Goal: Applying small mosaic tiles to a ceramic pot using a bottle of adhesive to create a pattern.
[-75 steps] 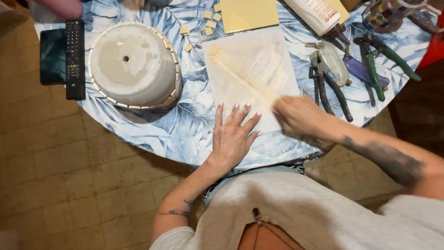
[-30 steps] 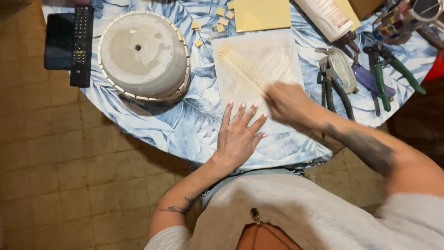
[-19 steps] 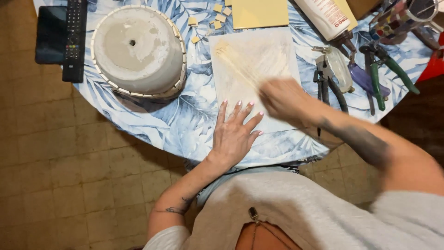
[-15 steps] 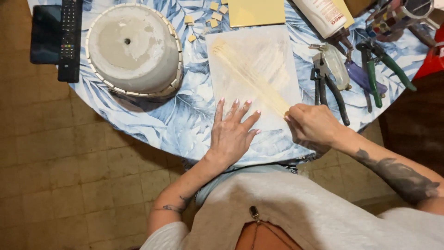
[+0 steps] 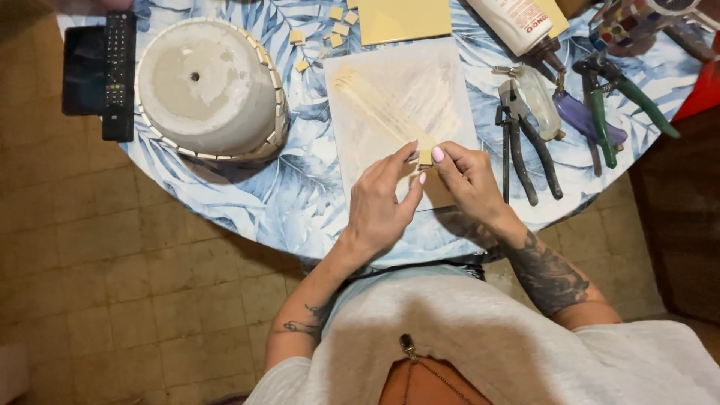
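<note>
A pale, glue-streaked square sheet (image 5: 390, 97) lies on the round table with a blue leaf-print cloth (image 5: 300, 195). Over its near edge my left hand (image 5: 379, 206) and my right hand (image 5: 469, 180) meet. Between their fingertips they pinch a small cream tile piece (image 5: 424, 157). An upturned grey flower pot (image 5: 206, 86), with small tiles along its rim, stands to the left. Several loose cream tile bits (image 5: 334, 30) lie beyond the sheet.
Black pliers (image 5: 517, 142), green-handled nippers (image 5: 607, 97), a purple tool (image 5: 577, 116) and a white glue bottle (image 5: 517, 22) lie at the right. A yellow square tile (image 5: 405, 19) sits at the far edge. A black remote (image 5: 118, 71) and a phone (image 5: 82, 71) rest at the left.
My left hand lifted off the sheet, where it lay flat, and joined my right hand. The right hand stopped sweeping across the sheet and now pinches a small tile piece with the left.
</note>
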